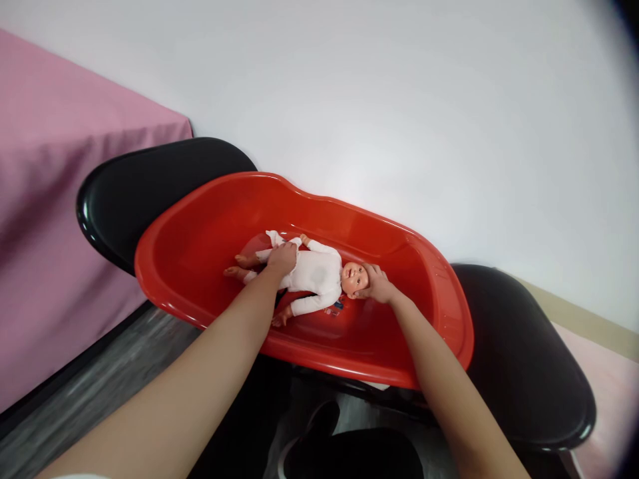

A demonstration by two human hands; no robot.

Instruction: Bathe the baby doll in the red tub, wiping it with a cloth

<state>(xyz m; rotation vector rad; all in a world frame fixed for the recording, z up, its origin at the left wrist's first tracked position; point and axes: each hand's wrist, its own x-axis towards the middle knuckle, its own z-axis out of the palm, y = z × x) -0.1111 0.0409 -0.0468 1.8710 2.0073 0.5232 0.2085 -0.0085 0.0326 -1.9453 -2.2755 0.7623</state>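
While the fingers of the right hand [377, 284] curve around the crown of the doll [315, 273], the thumb at its lower side, the left hand [283, 258] lies over the hips with its fingers curled down on the white clothing [304, 263]; whether they pinch the cloth cannot be told, as the back of the hand hides them. The doll lies on its back near the centre of the frame, head to the right, feet to the left, a greyish patch on its chest. It is inside a glossy red tub [192, 243], which slants from the left of centre down toward the right. Near the head a small printed patch [335, 306] shows on the tub's bottom.

Beyond the rim, a black seat [164, 179] juts out at the left and another black seat [529, 366] at the lower right, each partly covered by an end of the tub. Pink cloth [74, 113] hangs in folds down the left of the frame. A plain pale wall [374, 93] fills the top, and a grey streaked floor [144, 346] shows at the lower left.

The left forearm [200, 372] reaches up from the lower left corner, long and nearly straight; the right forearm [444, 372] rises from the lower right, leaning inward. Both wrists are above the tub, the hands well apart.
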